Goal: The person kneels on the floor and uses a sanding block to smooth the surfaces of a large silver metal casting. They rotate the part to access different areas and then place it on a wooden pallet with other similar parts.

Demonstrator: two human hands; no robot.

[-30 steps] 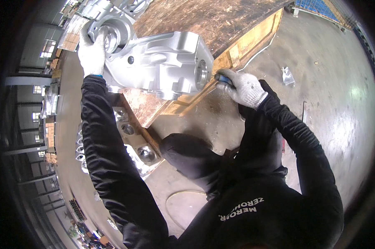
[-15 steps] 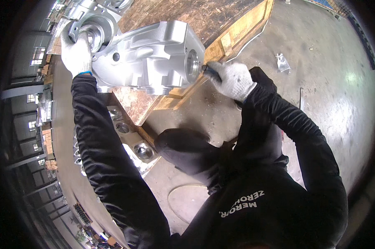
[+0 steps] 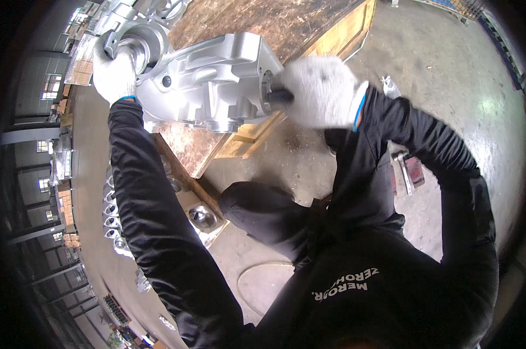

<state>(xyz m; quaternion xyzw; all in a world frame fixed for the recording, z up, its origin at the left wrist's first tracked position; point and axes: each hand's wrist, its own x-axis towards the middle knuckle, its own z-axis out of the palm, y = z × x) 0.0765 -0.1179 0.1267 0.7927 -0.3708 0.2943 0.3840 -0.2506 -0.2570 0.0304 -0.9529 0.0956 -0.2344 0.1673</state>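
A large silver cast metal housing (image 3: 216,75) lies on its side on a brown wooden surface (image 3: 239,17). My left hand (image 3: 114,72), in a white knitted glove, grips the rim around the wide round opening at the housing's left end. At the right end, my right hand (image 3: 321,90), also gloved in white, is closed around a short dark cylindrical tool (image 3: 280,98). The tool's tip is at the round bore in that end face; how far it reaches inside is hidden.
More silver castings (image 3: 170,9) stand beyond the housing's left end. Lower left, machined parts (image 3: 203,217) with round holes sit beside the wooden crate (image 3: 248,139). A thin hose (image 3: 238,279) curves over the floor; a metal bar (image 3: 405,174) lies near my right leg.
My right hand has turned and come closer to the housing's right end, bringing the dark tool to the bore. My left hand keeps its grip on the rim.
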